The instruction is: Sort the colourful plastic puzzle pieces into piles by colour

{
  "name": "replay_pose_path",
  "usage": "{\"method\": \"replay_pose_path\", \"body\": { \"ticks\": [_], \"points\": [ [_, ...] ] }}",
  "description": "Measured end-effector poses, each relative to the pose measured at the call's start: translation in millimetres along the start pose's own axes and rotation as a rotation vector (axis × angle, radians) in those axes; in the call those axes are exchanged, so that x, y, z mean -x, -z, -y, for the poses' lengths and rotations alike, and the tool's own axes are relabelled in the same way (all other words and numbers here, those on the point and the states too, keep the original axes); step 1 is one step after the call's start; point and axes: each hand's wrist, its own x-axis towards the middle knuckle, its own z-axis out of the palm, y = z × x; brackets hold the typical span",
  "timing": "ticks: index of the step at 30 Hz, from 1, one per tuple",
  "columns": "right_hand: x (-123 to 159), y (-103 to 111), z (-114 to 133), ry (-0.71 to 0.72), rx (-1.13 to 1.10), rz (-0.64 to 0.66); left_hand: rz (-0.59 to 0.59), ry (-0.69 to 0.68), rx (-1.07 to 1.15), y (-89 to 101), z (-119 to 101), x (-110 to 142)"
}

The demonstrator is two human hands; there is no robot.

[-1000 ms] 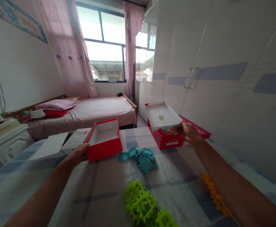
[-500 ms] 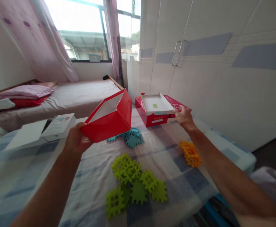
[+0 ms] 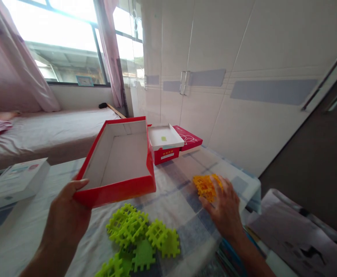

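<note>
My left hand [image 3: 68,217] grips a red cardboard box lid [image 3: 113,192] by its near left corner, thumb over the rim. Its white inside is turned up toward me, and it hangs tilted above the table. My right hand [image 3: 224,202] reaches over a small pile of orange interlocking plastic pieces [image 3: 204,184], fingers spread across its right side and thumb at its near edge. Those pieces rest on the checked cloth. Below the red lid lies a heap of lime-green interlocking pieces [image 3: 132,227], some square with lattice centres.
Beyond the held lid stands a red box [image 3: 166,156] with a white tray-like lid [image 3: 164,138] on it and a dark red lid [image 3: 188,138] beside it. A white box [image 3: 18,181] lies at left. Wardrobe doors [image 3: 208,46] rise behind; a bag [image 3: 289,231] sits off the table's right edge.
My left hand has lifted the red box lid and brought it nearer. My right hand has let go of the white lid and moved to the orange pieces. The view has swung right.
</note>
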Motion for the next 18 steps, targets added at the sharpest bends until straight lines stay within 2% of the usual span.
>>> {"method": "replay_pose_path", "body": {
  "ticks": [3, 5, 7, 10, 13, 15, 18],
  "points": [
    [-27, -6, -41, -0.162, 0.094, 0.114, 0.049, -0.042, 0.144, -0.5, 3, 3],
    [-35, -14, -58, -0.213, 0.054, 0.261, 0.005, -0.114, 0.212, 2.3, -3, -1],
    [-37, -26, -66, -0.199, 0.01, 0.368, -0.057, -0.212, 0.283, 7.0, -12, -10],
    [-32, -41, -60, -0.101, 0.023, 0.363, -0.116, -0.354, 0.327, 14.0, -28, -22],
    [-27, -45, -44, -0.044, 0.078, 0.307, -0.152, -0.394, 0.332, 16.0, -34, -27],
    [-25, -43, -32, -0.012, 0.103, 0.276, -0.145, -0.366, 0.33, 13.9, -30, -24],
    [-25, -40, -18, 0.114, 0.091, 0.192, -0.076, -0.314, 0.273, 7.5, -12, -12]
  ]
}}
